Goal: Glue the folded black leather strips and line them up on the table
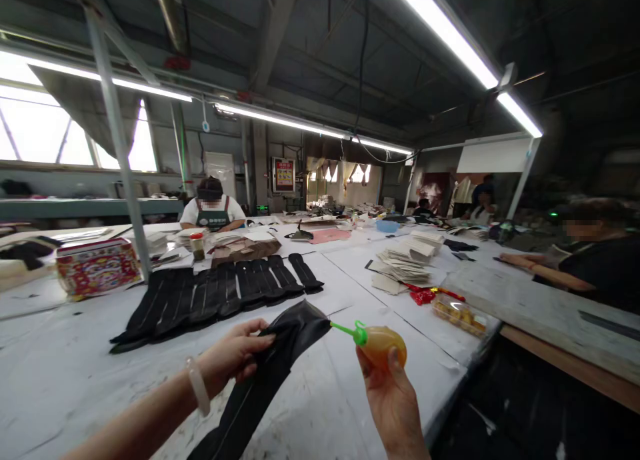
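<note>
So I had a floppy black strip (260,390) pinched between the thumb and fingers of my left hand (245,353), over the white tabletop (150,393). Smooth, slightly shiny stuff, creased where I gripped it, with a pale line running down its length. My right hand (393,400) was wrapped around a squeeze bottle (387,345), rounded body, amber-orange inside, bright green cap with a long skinny spout. The spout tip was right at the strip's far corner; couldn't tell if it was actually touching.

Just past my left hand, a row of similar black pieces (215,297) lay fanned out and overlapping, pale lines on those too.

Containers: a clear plastic box (457,317) with yellowish chunky bits sat near the table's right edge, next to a crinkly red wrapper (423,295). Farther back were a red-lidded jar (198,247) with something brownish in it and a shallow blue tub (387,226), contents too small to make out.
</note>
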`<act>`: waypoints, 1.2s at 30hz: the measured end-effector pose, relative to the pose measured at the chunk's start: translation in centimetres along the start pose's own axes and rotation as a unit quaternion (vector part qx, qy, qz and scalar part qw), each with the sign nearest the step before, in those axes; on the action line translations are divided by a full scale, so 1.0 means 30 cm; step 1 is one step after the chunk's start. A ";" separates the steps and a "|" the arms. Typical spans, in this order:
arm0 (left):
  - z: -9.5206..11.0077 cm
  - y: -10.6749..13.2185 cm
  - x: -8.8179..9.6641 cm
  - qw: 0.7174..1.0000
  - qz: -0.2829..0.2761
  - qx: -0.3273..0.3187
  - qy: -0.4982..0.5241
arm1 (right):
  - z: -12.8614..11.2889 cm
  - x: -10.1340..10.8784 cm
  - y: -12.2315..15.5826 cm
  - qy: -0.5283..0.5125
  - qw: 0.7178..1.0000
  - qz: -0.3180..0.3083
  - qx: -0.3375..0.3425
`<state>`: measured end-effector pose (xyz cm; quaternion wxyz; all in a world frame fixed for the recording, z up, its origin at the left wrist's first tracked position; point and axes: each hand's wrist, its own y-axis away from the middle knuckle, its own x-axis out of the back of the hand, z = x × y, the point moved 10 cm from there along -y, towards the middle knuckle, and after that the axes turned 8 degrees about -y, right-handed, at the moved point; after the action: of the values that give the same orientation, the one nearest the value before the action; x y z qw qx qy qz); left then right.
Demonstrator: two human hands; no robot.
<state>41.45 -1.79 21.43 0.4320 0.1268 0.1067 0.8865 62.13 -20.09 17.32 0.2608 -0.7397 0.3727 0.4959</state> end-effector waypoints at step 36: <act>-0.021 -0.097 -0.035 0.999 0.003 0.003 0.047 | -0.089 -0.045 0.040 0.186 0.971 -0.036 0.145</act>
<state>44.03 -0.94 19.84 0.4235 0.0868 0.1293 0.8924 62.28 -22.42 19.54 0.3089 -0.7861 0.4557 0.2811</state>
